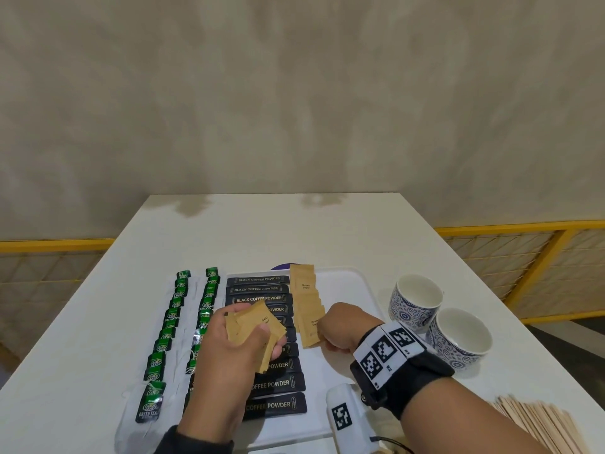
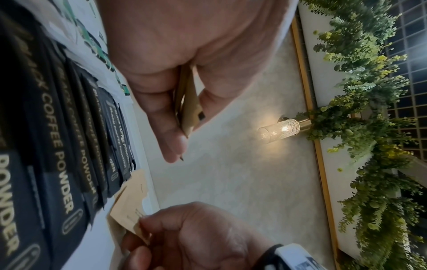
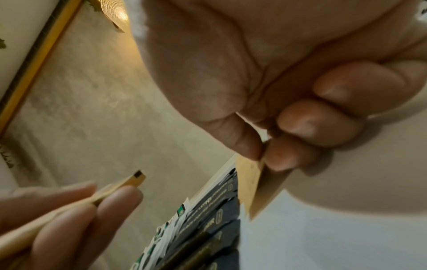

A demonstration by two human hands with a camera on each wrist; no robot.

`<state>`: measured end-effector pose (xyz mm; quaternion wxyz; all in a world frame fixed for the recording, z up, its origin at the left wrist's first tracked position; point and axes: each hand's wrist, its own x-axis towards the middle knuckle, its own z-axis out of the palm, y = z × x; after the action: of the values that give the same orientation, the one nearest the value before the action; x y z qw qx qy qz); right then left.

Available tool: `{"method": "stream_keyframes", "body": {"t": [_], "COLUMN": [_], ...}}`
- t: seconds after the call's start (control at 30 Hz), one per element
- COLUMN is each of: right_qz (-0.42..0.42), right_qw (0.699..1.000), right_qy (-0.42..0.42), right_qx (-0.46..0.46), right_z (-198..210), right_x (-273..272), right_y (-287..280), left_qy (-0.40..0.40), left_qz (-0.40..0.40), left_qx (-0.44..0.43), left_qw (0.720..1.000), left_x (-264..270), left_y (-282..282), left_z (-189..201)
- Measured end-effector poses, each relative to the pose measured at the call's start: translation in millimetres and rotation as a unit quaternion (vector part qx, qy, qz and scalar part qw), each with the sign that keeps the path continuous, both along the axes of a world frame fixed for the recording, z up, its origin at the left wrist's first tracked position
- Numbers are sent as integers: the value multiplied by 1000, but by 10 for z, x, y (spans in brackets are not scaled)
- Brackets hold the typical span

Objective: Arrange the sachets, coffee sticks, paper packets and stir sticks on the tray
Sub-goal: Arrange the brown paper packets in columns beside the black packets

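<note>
On the white tray [image 1: 352, 285] several black coffee sticks [image 1: 262, 298] lie in a column, with a column of brown paper packets [image 1: 306, 291] to their right. Green tea sachets [image 1: 170, 326] run in two columns along the tray's left side. Over the coffee sticks my left hand [image 1: 235, 339] grips a bunch of brown packets [image 1: 253, 324], seen edge-on in the left wrist view [image 2: 187, 102]. My right hand [image 1: 330, 329] pinches one brown packet [image 3: 251, 186] at the near end of the packet column. Wooden stir sticks [image 1: 540, 424] lie on the table at the near right.
Two blue-patterned white cups [image 1: 415, 299] [image 1: 458, 337] stand right of the tray, close to my right wrist. A white device with a black marker [image 1: 342, 414] sits on the tray's near right corner. A yellow railing [image 1: 523, 226] runs behind the table [image 1: 294, 231].
</note>
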<state>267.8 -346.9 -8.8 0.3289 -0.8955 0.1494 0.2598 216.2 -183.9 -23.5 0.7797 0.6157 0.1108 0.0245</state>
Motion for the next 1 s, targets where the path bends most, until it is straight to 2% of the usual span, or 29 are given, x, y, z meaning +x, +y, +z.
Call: {"method": "stream_keyframes", "body": {"t": [0.17,0.3,0.47,0.57,0.63,0.7,0.73,0.8,0.87,1.0], "right_qz": [56,115,112,119,116,119,119,98,83,39], "right_qw": [996,985,981,977,976,977,980,983,970,948], "right_qy": [8,3,1,-23,-69,-128,-144,-126,-78,-75], "right_qx": [-68,-129,-156,-175,-172,-120,-65,91,213,306], "right_z": [-13,19,32,87,132,184,210,280,331,257], "right_x": [7,-6,-18,-31,-45,-88,-119,-211,-297,-356], "right_y": [16,16,-10,-56,-88,-98,-87,-31,33,109], "left_qy": [3,21,37,32,29,25,21,11,-7,-39], "left_qz": [-10,-38,-77,-81,-77,-69,-63,-46,-30,-19], "left_qx": [-7,-59,-153,-153,-148,-148,-144,-129,-115,-89], "left_qw": [1000,997,985,984,986,986,987,991,993,995], "left_x": [13,13,-18,-14,1,14,20,27,28,4], "left_y": [9,24,65,69,58,39,32,24,11,-49], "left_z": [-31,24,92,75,50,35,27,19,10,-16]}}
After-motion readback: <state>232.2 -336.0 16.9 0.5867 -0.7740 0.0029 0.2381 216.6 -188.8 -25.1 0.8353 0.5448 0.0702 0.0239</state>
